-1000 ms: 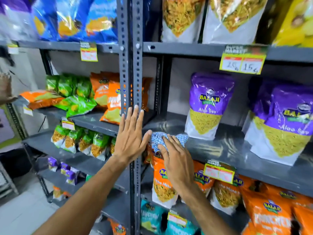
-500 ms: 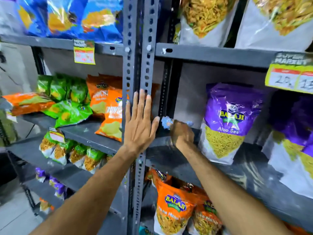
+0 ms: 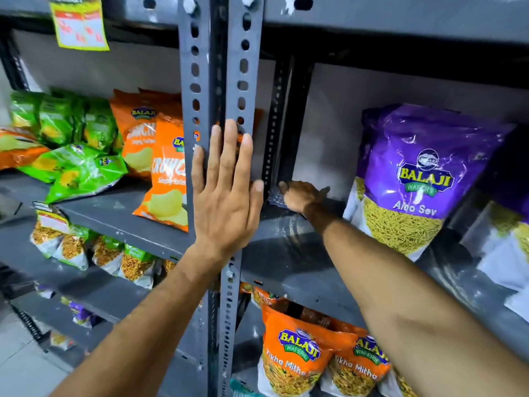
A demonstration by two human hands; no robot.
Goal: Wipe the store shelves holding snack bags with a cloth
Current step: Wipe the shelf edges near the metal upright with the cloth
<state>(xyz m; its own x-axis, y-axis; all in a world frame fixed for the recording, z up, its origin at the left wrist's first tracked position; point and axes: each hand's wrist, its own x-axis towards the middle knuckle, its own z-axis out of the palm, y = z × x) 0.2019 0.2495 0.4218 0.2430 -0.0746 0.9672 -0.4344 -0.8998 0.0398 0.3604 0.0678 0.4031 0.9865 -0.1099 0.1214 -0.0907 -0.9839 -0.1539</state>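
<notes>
My left hand [image 3: 226, 193] lies flat and spread against the grey slotted uprights [image 3: 220, 81], fingers pointing up, grasping nothing; it covers part of both posts and the edge of the orange chip bag [image 3: 166, 179] behind them. My right hand [image 3: 303, 196] reaches deep into the back left corner of the grey shelf [image 3: 300, 262], pressing down on the cloth [image 3: 276, 196]. Only a small bluish, patterned scrap of that cloth shows at my fingertips, against the rear perforated post; the rest is buried under my palm, and the corner is dark, so I cannot make out how the fabric is folded. My fingers are curled over it, though the grip itself is mostly hidden from me. Just to the right of my forearm stands the purple Aloo Sev bag [image 3: 412, 179], upright on the same shelf, and my arm crosses in front of its lower left edge. Further right, another purple bag [image 3: 503, 219] is cut off by the frame and blurred. Below the shelf, the orange Tikha Mitha bags [image 3: 297, 356] are partly hidden by my right arm, and their lower parts run out of view. On the left bay, green bags [image 3: 77, 173] lie tumbled on their shelf, with more small packs [image 3: 94, 250] beneath that I cannot read. The yellow price tag [image 3: 80, 27] at the top left is smeared, its figures illegible, and its top is cropped.
</notes>
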